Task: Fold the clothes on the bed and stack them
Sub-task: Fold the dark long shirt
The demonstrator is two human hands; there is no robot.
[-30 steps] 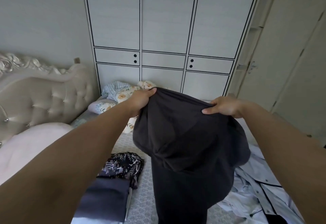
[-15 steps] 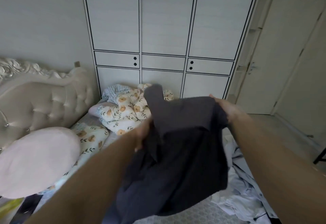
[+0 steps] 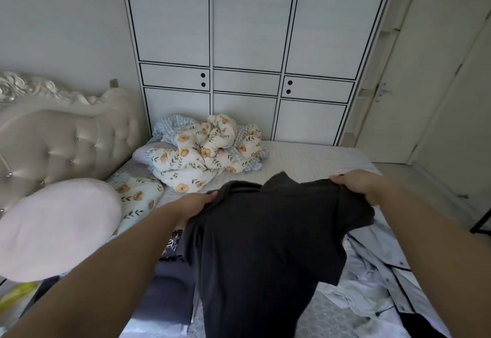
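Both our hands, left hand (image 3: 198, 202) and right hand (image 3: 356, 184), pinch the dark shirt (image 3: 265, 244) at its shoulders, so it hangs flat above the bed (image 3: 305, 157) for folding.

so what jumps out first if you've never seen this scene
The dark grey garment, held up centre frame: the left hand and right hand each grip a top corner. Behind it, a crumpled floral quilt lies against the white wardrobe.

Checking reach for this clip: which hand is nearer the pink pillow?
Left. The left hand grips the dark shirt just right of the pink pillow; the right hand is farther right.
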